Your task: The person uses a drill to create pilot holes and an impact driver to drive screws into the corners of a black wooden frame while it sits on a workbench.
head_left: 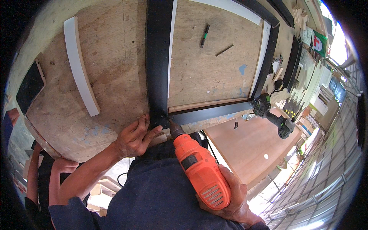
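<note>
A black frame (158, 57) with white inner edging lies on the wooden workbench (115, 50). At its near left corner, my left hand (132, 138) has its fingers bent, with the thumb and fingertips against the corner. My right hand (234, 195) grips an orange power drill (203, 172) from behind its body. The drill's dark chuck (176, 130) points at the inside of that same corner; the bit's tip is too small to make out clearly. Inside the frame lie a dark marker-like stick with a green band (205, 35) and a thin dark rod (224, 50).
A white strip (78, 61) and a phone (31, 88) lie on the left. A black cordless drill (273, 115) rests by the frame's right corner. Another person's arm (55, 180) shows at lower left. A brown panel (249, 145) stands beyond the bench's near edge.
</note>
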The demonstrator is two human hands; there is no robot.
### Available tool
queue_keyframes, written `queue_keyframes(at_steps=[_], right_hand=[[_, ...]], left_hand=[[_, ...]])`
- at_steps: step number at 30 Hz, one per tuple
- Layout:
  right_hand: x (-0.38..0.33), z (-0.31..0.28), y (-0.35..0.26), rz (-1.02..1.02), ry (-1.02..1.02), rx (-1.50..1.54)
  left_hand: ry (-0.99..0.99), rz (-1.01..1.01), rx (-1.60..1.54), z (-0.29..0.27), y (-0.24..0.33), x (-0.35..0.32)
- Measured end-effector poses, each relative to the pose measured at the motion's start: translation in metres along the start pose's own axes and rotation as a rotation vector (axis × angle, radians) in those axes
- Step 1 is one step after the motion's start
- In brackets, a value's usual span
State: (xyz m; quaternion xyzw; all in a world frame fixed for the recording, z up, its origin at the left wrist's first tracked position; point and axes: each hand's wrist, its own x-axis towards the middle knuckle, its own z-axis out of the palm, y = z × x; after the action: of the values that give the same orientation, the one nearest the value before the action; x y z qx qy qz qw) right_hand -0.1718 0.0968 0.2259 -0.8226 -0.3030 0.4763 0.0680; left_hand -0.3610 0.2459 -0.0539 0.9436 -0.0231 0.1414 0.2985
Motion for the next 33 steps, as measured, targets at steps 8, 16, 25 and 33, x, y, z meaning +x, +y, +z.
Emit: queue_keyframes(at_steps=[8,16,25,33], right_hand=[[0.0008,-0.0016,-0.0017,0.015,-0.031,0.003],[0.0009,-0.0044,-0.0014,0.021,-0.056,-0.011],[0.0022,-0.0058,-0.0051,0.03,-0.048,-0.015],[0.0028,-0.0036,-0.005,0.007,-0.02,-0.032]], left_hand=[[-0.013,0.014,0.004,-0.0009,-0.0013,0.0004],[-0.008,0.008,-0.016,0.0001,-0.0013,-0.0004],[0.011,0.001,0.005,0.0024,0.0009,-0.0025],[-0.009,0.01,0.009,-0.0011,-0.0002,0.0001]])
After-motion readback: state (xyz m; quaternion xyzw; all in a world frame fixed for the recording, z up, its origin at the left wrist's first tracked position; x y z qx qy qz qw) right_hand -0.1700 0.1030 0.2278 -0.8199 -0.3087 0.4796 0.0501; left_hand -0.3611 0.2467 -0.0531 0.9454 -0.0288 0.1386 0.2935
